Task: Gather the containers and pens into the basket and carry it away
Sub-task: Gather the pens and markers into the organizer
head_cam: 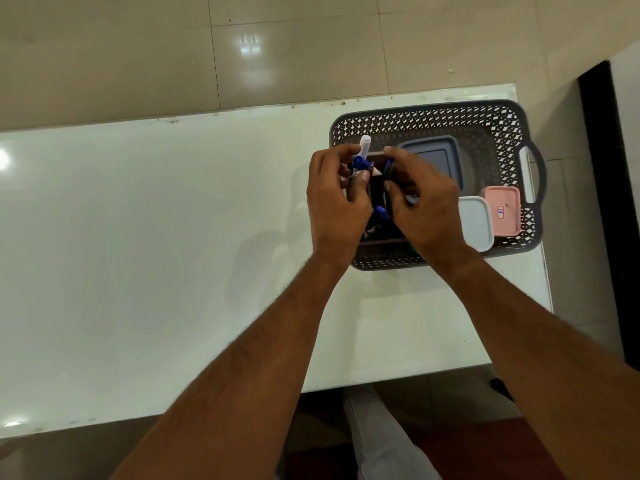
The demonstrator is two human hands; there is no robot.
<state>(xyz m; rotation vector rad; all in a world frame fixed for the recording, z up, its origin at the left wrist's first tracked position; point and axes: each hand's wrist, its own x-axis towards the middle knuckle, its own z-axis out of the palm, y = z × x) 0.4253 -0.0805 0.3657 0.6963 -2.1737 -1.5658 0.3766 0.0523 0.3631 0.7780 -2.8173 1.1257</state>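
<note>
A dark grey lattice basket (433, 116) stands on the right end of the white table (156, 237). Inside it lie a grey-blue lidded container (436, 154), a white lidded container (476, 223) and a pink lidded container (504, 216). Both hands are over the basket's left part, above a dark brown holder (375, 188). My left hand (334, 199) grips a bundle of pens (362, 154) with blue caps and a white end. My right hand (422, 202) pinches a dark blue pen (388, 168). The holder's inside is mostly hidden by my hands.
The basket has a looped handle (535, 174) on its right side, close to the table's right edge. Beige floor tiles (277, 46) lie beyond the table. A dark vertical strip (602, 168) runs at the far right. My legs show below the table's near edge.
</note>
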